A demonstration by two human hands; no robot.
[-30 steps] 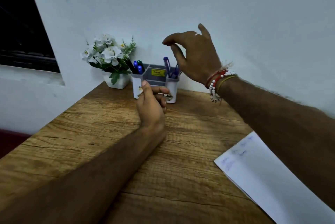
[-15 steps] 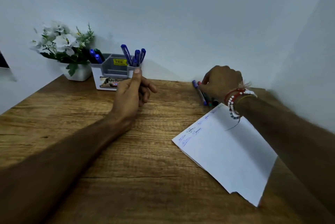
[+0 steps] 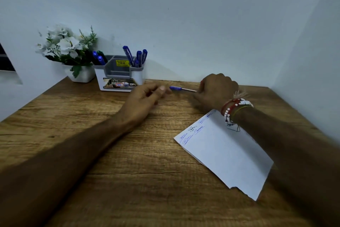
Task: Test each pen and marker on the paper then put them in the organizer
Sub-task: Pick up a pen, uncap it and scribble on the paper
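While curled into a fist at the far right of the surface (image 3: 156, 180), the right hand (image 3: 219, 88) grips one pen (image 3: 181, 89), its blue cap pointing left and its barrel roughly level.

- Beside it: left hand (image 3: 145, 98), relaxed, fingers loosely bent, holding nothing. Its fingertips are just beside the cap; contact cannot be told.
- On the right wrist: bracelets (image 3: 232, 110), red and white beads.
- Near right, under the right forearm: paper (image 3: 226, 155), white, with blue scribbles at its far-left corner.
- Far left, against the wall: organizer (image 3: 136, 77), white and grey. Blue pens (image 3: 138, 57) stand in its right compartment and markers (image 3: 98, 57) in its left.
- Just left of the organizer: flower pot (image 3: 82, 76), white.
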